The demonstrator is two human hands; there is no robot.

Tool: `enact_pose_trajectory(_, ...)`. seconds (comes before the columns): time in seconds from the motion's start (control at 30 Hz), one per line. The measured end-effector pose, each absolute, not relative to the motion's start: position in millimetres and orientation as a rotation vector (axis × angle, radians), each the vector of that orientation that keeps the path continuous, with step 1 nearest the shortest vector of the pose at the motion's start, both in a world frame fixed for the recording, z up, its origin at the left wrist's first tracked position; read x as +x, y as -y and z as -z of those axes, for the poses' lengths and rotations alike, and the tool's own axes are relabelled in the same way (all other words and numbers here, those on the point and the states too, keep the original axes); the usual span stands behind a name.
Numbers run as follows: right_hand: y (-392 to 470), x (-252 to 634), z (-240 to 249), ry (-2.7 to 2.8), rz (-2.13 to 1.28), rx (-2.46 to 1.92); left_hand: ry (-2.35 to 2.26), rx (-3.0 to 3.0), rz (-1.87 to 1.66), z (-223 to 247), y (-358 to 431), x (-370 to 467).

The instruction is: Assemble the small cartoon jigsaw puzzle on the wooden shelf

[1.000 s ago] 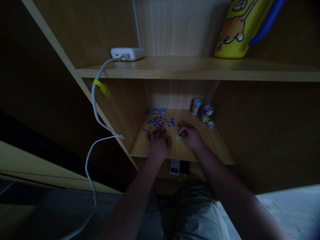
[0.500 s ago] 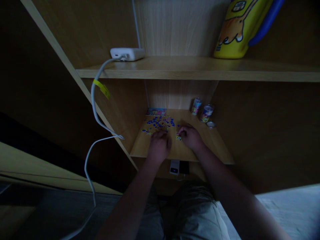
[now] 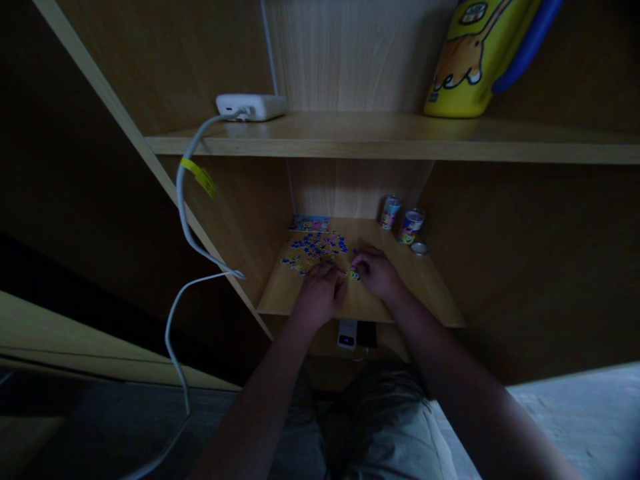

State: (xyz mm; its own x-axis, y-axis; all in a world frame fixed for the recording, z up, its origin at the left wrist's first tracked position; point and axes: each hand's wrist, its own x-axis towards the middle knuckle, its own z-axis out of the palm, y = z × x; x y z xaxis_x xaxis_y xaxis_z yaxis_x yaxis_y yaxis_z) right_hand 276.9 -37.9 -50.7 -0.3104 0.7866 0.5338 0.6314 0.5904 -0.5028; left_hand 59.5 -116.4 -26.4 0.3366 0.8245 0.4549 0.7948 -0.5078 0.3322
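Note:
Small blue and yellow jigsaw pieces [image 3: 317, 245] lie scattered on the lower wooden shelf. A little cluster of yellow puzzle pieces [image 3: 355, 274] sits between my two hands. My right hand [image 3: 379, 273] is closed in a pinch at the cluster's right upper edge. Just left of the cluster is my left hand [image 3: 323, 293], its fingers curled and pointing toward it. What the left fingertips hold, if anything, is too small and dark to make out. Behind the loose pieces lies a colourful picture card [image 3: 311, 224].
Two printed cans [image 3: 390, 212] stand at the back right, with a round metal lid [image 3: 419, 249] near them. Overhead, the upper shelf [image 3: 350, 137] carries a white charger [image 3: 253, 107] with a hanging cable [image 3: 183, 213] and a yellow cup [image 3: 463, 67]. Below lies a white power bank [image 3: 347, 333].
My left hand has moved slightly right, closer to the small cluster. The right hand stays pinched at the cluster. The whole view has shifted slightly.

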Motion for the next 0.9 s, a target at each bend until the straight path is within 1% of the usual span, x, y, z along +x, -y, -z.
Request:
enact_pose_trajectory(0.2, 38.4, 275.0, 55.6, 2.167, -0.194, -1.023, -1.660, 2.533, -0.782, 24.3, 116.4, 61.9)
enact_pose_trajectory(0.37, 40.0, 274.5, 51.4, 2.226, -0.206, -0.903, -1.767, 2.532, -0.720, 27.7, 115.4, 63.1)
enact_pose_trajectory(0.53, 44.0, 273.4, 47.3, 2.303, -0.221, -0.908, -1.800, 2.497, -0.683, 28.0, 116.8, 66.5)
enact_pose_trajectory(0.7, 48.7, 268.5, 48.6, 2.403, -0.160, -0.960, -1.993, 2.398, -0.682, 25.4, 118.3, 67.6)
enact_pose_trajectory(0.77, 49.1, 265.9, 49.0, 2.448, -0.144, -0.969, -1.969, 2.415, -0.683, 24.1, 118.5, 66.4)
enact_pose_trajectory(0.9, 47.7, 262.1, 50.2, 2.470, -0.126, -1.015, -1.751, 2.523, -0.737, 22.5, 118.5, 63.8)
